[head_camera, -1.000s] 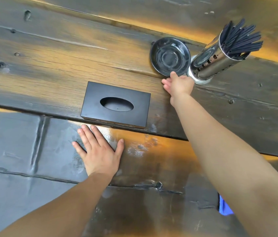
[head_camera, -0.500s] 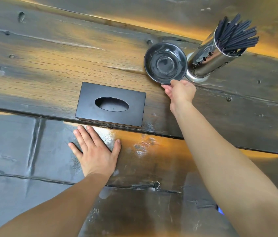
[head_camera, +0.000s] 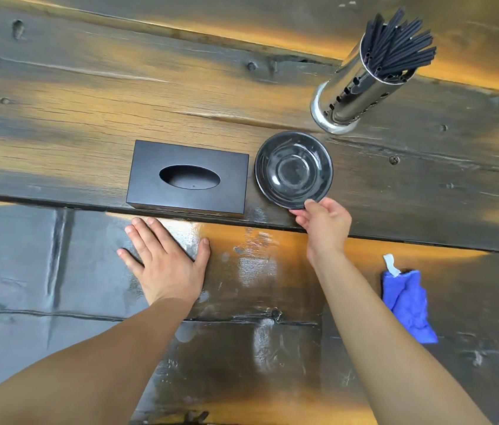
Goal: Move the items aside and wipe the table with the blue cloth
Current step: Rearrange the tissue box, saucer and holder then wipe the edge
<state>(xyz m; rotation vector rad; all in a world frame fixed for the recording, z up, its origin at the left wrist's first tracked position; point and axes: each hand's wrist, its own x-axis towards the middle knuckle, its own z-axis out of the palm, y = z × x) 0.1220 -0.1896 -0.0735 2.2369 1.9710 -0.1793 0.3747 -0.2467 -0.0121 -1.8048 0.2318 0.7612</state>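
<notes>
1. Our right hand (head_camera: 323, 223) is pinching the near rim of the black saucer (head_camera: 293, 169), thumb on top and fingers curling under the edge; the grip looks light, not clenched.
2. Our left hand (head_camera: 167, 262) is lying flat and spread on the wooden table (head_camera: 88, 102), holding nothing, its fingertips just short of the black tissue box (head_camera: 187, 178).
3. We are judging the saucer as stiff, glossy and breakable, likely slick at the rim; sliding it by the edge seems safer than lifting it.
4. The tissue box is sitting just left of the saucer, apart from it. It looks rigid and light; taking it by the short ends should work.
5. The metal holder (head_camera: 355, 90) full of dark sticks (head_camera: 395, 44) is standing beyond the saucer; tall and top-heavy, it is best gripped low on the barrel.
6. The blue cloth (head_camera: 407, 305) is lying crumpled to our right, near the forearm, untouched. Soft and limp, it can be bunched anywhere.
</notes>
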